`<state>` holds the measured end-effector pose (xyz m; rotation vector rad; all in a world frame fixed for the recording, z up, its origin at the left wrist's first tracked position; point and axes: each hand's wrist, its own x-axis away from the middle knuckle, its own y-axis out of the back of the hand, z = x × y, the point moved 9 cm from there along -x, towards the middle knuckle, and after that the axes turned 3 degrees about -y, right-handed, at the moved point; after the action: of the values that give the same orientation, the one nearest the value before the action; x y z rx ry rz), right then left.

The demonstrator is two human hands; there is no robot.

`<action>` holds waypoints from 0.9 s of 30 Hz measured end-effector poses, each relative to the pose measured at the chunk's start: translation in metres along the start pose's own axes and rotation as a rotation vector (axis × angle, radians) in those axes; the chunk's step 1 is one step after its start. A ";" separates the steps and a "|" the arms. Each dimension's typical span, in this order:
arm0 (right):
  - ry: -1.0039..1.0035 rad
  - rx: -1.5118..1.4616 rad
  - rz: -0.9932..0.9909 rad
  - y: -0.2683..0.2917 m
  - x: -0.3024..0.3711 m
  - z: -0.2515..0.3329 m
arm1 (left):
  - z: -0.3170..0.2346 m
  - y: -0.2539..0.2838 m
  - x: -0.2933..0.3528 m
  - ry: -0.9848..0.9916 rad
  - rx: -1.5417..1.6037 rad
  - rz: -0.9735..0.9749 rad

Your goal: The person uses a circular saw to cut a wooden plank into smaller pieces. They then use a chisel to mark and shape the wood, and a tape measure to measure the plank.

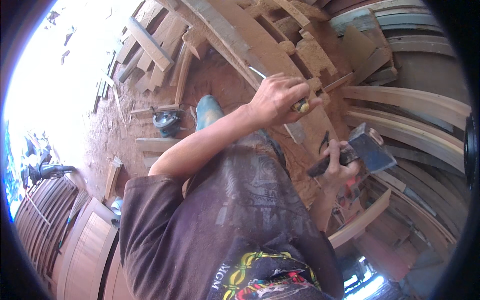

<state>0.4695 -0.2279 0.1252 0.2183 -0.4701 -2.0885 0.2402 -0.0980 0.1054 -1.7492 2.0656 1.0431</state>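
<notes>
My left hand (282, 100) is closed around a narrow chisel (257, 72). Its yellow-and-black handle end shows beside the thumb, and its thin metal shaft points to the far left. Beneath that hand runs a long wooden board (235, 37), dusted with sawdust. To the right and nearer, my right hand (336, 165) grips a hammer by its short dark handle. The blocky dark hammer head (372, 148) is tilted, to the right of the fingers and apart from the chisel.
Thick wood pieces with slots (315, 55) lie beyond my hands under sawdust. Curved timbers (415, 105) are stacked on the right. A circular saw (167, 120) rests on the dusty floor at left, near scattered offcuts (150, 45). Panelled wood (85, 250) stands at the lower left.
</notes>
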 end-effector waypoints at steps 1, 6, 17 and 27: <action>0.003 0.015 0.043 -0.003 -0.001 0.004 | 0.003 0.001 -0.003 0.013 -0.024 -0.039; 0.299 0.201 -0.031 -0.002 -0.018 0.081 | 0.003 0.012 -0.004 0.020 -0.064 -0.236; 0.369 0.546 0.366 -0.079 -0.038 0.074 | 0.010 0.023 0.007 0.078 -0.097 -0.329; 0.498 0.550 0.296 -0.086 -0.012 0.047 | 0.007 0.003 0.014 -0.016 -0.120 -0.237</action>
<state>0.3931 -0.1659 0.1319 0.9074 -0.7089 -1.5067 0.2318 -0.1038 0.0931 -1.9780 1.7648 1.1225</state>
